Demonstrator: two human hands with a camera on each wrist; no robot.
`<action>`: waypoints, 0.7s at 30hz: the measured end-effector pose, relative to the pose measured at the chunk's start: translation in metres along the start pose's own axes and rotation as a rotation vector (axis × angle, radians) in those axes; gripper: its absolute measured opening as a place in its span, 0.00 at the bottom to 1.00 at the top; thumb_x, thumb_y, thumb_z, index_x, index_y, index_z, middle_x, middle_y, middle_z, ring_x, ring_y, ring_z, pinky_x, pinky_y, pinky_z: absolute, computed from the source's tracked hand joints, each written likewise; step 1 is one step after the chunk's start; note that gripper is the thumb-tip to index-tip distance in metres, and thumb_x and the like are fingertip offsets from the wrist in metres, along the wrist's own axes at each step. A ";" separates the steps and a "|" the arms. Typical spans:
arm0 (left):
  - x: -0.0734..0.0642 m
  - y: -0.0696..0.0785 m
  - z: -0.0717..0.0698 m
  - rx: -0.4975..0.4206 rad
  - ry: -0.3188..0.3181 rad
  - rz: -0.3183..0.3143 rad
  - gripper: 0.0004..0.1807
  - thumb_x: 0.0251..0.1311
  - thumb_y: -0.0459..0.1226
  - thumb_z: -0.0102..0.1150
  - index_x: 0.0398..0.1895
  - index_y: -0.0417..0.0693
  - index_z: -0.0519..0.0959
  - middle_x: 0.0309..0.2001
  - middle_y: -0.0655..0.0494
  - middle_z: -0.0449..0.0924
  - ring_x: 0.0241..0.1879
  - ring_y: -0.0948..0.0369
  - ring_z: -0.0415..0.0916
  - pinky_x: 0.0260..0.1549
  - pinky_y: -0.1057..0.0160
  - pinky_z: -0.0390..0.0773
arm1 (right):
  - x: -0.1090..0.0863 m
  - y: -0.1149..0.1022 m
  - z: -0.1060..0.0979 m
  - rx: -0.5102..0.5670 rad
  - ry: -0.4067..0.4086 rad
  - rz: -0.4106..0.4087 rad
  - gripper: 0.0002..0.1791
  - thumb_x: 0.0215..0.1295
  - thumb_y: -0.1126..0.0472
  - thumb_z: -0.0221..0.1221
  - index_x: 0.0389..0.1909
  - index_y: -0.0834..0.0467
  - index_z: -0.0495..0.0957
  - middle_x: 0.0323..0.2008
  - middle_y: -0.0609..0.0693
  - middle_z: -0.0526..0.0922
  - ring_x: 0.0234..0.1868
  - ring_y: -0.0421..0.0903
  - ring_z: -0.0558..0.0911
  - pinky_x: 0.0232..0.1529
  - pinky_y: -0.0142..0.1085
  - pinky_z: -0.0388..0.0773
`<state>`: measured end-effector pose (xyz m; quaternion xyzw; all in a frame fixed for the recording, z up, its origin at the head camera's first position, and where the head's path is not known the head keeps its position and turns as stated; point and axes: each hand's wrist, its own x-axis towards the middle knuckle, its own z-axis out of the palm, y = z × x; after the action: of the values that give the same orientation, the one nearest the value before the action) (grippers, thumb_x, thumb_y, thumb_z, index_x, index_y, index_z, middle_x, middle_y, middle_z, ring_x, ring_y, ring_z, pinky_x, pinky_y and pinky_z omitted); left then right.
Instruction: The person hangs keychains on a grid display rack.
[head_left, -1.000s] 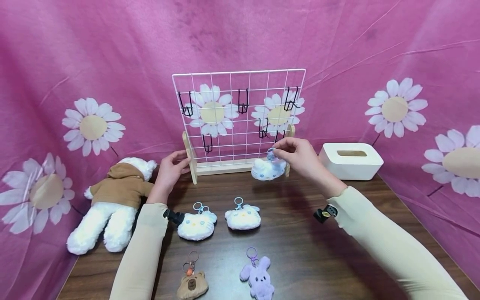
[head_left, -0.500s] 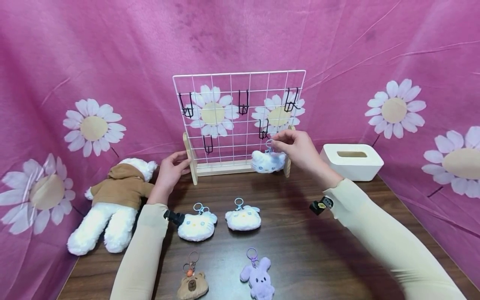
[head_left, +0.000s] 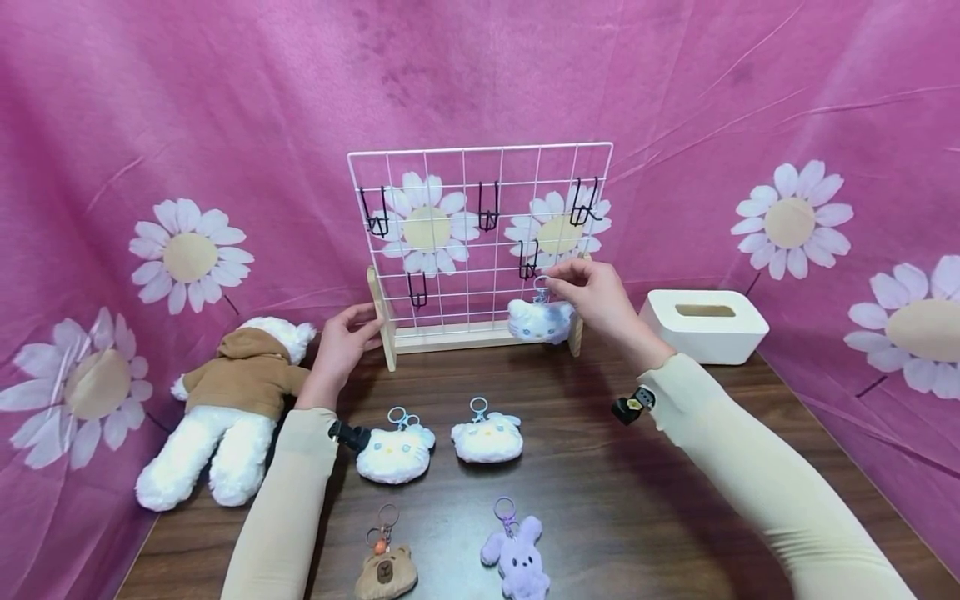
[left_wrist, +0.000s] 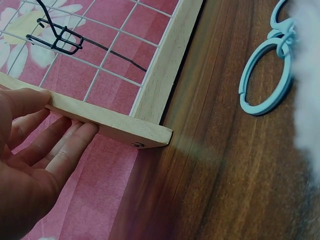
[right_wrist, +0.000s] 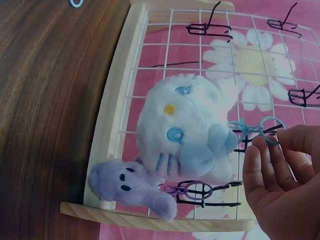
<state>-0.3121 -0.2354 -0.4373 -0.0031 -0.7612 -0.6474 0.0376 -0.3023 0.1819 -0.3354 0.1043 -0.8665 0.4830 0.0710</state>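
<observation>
My left hand (head_left: 343, 346) holds the wooden side post (left_wrist: 105, 116) of a white wire grid rack (head_left: 480, 150), thumb on one face and fingers on the other. With my right hand (head_left: 596, 296) I pinch the blue ring (right_wrist: 271, 131) of a white cat plush keychain (right_wrist: 182, 130), which dangles in front of the grid's lower right. A black hook (head_left: 528, 260) is close to that ring; its prong overlaps the ring in the right wrist view, but I cannot tell whether it passes through. Beside it, a purple plush keychain (right_wrist: 125, 182) hangs from another hook.
Two more white cat keychains (head_left: 395, 454) (head_left: 487, 437), a brown bear-like keychain (head_left: 386, 573) and a purple rabbit keychain (head_left: 517, 558) lie on the wooden table (head_left: 600, 500). A white tissue box (head_left: 705, 333) stands right, a plush in a brown hoodie (head_left: 240, 375) lies left.
My right hand has risen with the cat keychain toward the lower right hook, then shifted slightly right. My left hand keeps its place on the post.
</observation>
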 end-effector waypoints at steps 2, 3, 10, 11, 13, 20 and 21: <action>0.000 0.000 0.000 -0.003 0.002 0.001 0.26 0.84 0.34 0.59 0.80 0.35 0.74 0.71 0.32 0.77 0.55 0.60 0.87 0.59 0.63 0.94 | 0.001 0.002 0.001 -0.013 0.003 0.003 0.15 0.83 0.59 0.65 0.61 0.63 0.89 0.55 0.62 0.91 0.45 0.42 0.89 0.41 0.22 0.86; 0.000 -0.001 0.000 -0.004 0.002 0.003 0.26 0.84 0.34 0.59 0.79 0.35 0.74 0.71 0.32 0.78 0.54 0.60 0.88 0.58 0.63 0.94 | 0.002 0.003 0.002 -0.017 0.005 0.002 0.15 0.83 0.59 0.65 0.61 0.62 0.89 0.55 0.62 0.91 0.45 0.40 0.88 0.41 0.22 0.85; 0.000 -0.003 0.000 0.000 -0.001 0.011 0.26 0.84 0.34 0.60 0.80 0.34 0.74 0.71 0.30 0.77 0.56 0.58 0.88 0.60 0.63 0.94 | 0.004 0.005 0.006 -0.004 -0.003 0.015 0.15 0.83 0.59 0.65 0.60 0.63 0.88 0.54 0.62 0.91 0.46 0.41 0.86 0.42 0.19 0.83; -0.001 -0.003 0.000 0.002 -0.001 0.010 0.27 0.84 0.34 0.60 0.80 0.34 0.74 0.72 0.30 0.77 0.57 0.57 0.88 0.60 0.62 0.93 | 0.004 0.006 0.006 -0.003 -0.004 0.019 0.15 0.83 0.59 0.65 0.60 0.63 0.88 0.55 0.62 0.91 0.47 0.42 0.86 0.42 0.19 0.83; -0.001 -0.003 0.000 0.005 0.000 0.009 0.27 0.84 0.35 0.60 0.80 0.35 0.74 0.71 0.30 0.77 0.58 0.54 0.88 0.60 0.62 0.93 | 0.006 0.007 0.007 0.000 -0.005 0.026 0.15 0.83 0.59 0.65 0.60 0.63 0.88 0.55 0.63 0.91 0.48 0.44 0.86 0.42 0.19 0.83; 0.001 -0.001 0.000 -0.013 -0.002 0.012 0.26 0.84 0.33 0.60 0.79 0.34 0.74 0.71 0.30 0.78 0.60 0.52 0.87 0.60 0.61 0.94 | 0.013 0.009 0.010 0.010 0.004 0.027 0.14 0.82 0.61 0.65 0.60 0.65 0.88 0.54 0.66 0.92 0.52 0.55 0.90 0.40 0.18 0.83; 0.001 -0.001 0.001 -0.017 -0.003 0.012 0.26 0.84 0.33 0.60 0.79 0.34 0.74 0.71 0.31 0.78 0.59 0.53 0.88 0.60 0.62 0.94 | 0.014 0.009 0.010 0.006 0.008 0.026 0.14 0.82 0.61 0.65 0.59 0.65 0.88 0.54 0.66 0.92 0.51 0.55 0.90 0.40 0.18 0.83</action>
<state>-0.3132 -0.2350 -0.4386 -0.0089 -0.7557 -0.6536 0.0403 -0.3183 0.1762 -0.3454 0.0914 -0.8659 0.4870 0.0678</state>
